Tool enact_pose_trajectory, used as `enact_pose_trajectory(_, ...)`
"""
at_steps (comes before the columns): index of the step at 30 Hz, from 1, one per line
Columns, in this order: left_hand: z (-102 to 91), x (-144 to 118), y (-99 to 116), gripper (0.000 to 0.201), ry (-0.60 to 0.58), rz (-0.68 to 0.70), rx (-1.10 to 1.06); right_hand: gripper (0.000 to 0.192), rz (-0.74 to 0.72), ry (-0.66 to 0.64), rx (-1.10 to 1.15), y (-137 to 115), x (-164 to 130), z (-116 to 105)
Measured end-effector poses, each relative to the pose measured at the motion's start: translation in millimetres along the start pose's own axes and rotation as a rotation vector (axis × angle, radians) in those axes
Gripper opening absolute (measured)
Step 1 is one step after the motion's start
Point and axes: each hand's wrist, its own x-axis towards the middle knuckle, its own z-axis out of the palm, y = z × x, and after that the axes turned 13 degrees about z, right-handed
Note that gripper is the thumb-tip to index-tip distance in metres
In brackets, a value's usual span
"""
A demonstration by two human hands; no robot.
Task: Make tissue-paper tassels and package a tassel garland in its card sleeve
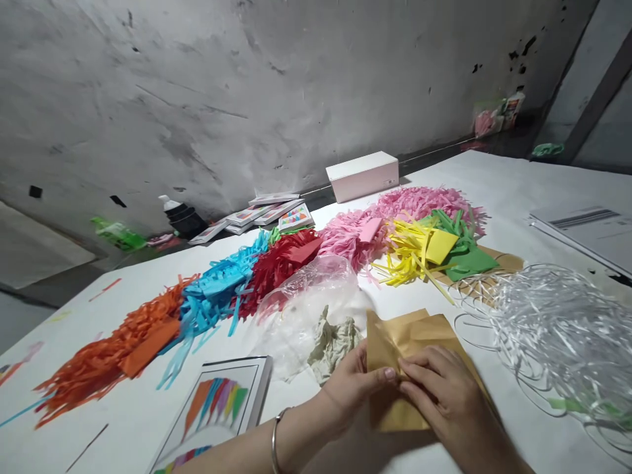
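Observation:
A folded brown kraft paper sheet or envelope (402,411) is held between both hands above the white table. My left hand (353,382) grips its left edge, thumb on the front face and fingers behind. My right hand (439,388) pinches the paper near its middle with thumb and fingertips. Just left of the paper lies a crumpled grey-white lump (333,345) on a clear plastic bag (291,322). A boxed set (217,401) with a picture of coloured tassels sits by my left forearm, which partly covers it.
Tissue tassels run across the table: orange (133,342), blue (217,283), red (286,260), pink (353,234), yellow (409,250) and green (467,257). White string (567,329) lies tangled at right. A pale box (365,178) and several picture boxes (266,210) stand by the wall.

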Motion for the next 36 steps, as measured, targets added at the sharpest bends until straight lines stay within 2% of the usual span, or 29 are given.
enact_pose_trajectory(4,0.7,0,-3,0.054,0.017,0.037,-0.006,0.018,0.056,-0.067,0.111,5,-4,2)
enact_pose_trajectory(11,10.0,-4,4,0.05,0.073,0.04,-0.01,0.022,-0.081,0.069,0.035,0,-7,3)
enact_pose_trajectory(18,13.6,-8,3,0.042,0.127,0.014,0.014,0.016,-0.077,0.111,0.051,-6,-4,-3)
enact_pose_trajectory(24,21.1,-7,2,0.043,0.209,-0.017,0.016,0.02,-0.16,0.145,-0.034,-12,-3,-9)
enact_pose_trajectory(30,21.5,-6,0,0.043,0.204,-0.037,-0.029,0.023,-0.268,0.127,-0.13,-6,-8,-4)
enact_pose_trajectory(36,19.7,-9,-1,0.044,0.13,0.042,-0.004,0.015,-0.105,0.118,-0.08,2,-15,2)
